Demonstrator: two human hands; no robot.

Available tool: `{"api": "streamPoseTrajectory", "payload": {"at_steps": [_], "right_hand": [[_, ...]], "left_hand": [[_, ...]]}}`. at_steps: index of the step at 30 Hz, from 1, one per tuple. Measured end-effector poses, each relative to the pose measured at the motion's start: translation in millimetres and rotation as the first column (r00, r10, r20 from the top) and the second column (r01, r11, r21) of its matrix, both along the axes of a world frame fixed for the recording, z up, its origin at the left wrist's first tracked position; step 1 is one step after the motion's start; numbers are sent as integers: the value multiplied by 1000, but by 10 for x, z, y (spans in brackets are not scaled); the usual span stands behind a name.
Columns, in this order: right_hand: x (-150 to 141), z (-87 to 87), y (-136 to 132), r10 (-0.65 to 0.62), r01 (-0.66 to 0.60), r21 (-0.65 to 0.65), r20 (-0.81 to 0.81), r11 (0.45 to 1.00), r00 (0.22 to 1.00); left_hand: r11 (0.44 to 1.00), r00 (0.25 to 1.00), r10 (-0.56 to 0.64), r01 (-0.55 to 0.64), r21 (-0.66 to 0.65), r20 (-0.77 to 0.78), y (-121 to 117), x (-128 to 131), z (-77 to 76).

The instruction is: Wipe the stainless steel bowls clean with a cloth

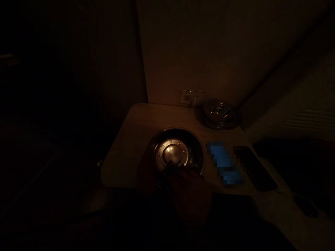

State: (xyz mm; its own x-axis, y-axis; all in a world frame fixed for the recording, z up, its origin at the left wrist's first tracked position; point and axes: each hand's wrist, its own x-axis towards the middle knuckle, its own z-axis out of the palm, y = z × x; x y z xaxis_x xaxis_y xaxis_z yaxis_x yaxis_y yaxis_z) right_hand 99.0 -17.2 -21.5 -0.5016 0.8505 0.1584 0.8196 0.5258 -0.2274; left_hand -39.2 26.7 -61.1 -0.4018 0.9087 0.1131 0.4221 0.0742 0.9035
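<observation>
A round, shiny steel bowl (173, 152) rests on a small light-wood table, its bright bottom facing up at me. My left hand (145, 176), barely lit, wraps round the bowl's left side and holds it. My right hand (192, 193) is at the bowl's near side, fingers bent over the rim toward the inside. Under those fingertips shows a dark bunched thing (169, 171), perhaps cloth; the darkness hides what it is.
Stacked steel plates (221, 114) stand at the table's (117, 153) back right corner. A wall socket (192, 97) with a plug is behind. To the right lie a blue-lit, pixelated object (222, 158) and a dark, flat, phone-like slab (258, 170).
</observation>
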Motion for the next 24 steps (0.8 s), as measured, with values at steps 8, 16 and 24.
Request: {"api": "streamPoseTrajectory", "payload": {"at_steps": [8, 16, 24], "right_hand": [[-169, -28, 185, 64, -61, 46, -63, 997, 996], [25, -51, 72, 51, -50, 10, -25, 999, 998], [46, 58, 477, -1, -6, 63, 116, 998, 993]], "left_hand": [[1000, 994, 24, -23, 5, -102, 15, -122, -240], [999, 976, -25, 14, -51, -216, -4, -32, -44], [1000, 987, 7, -9, -11, -161, 18, -104, -259]]}}
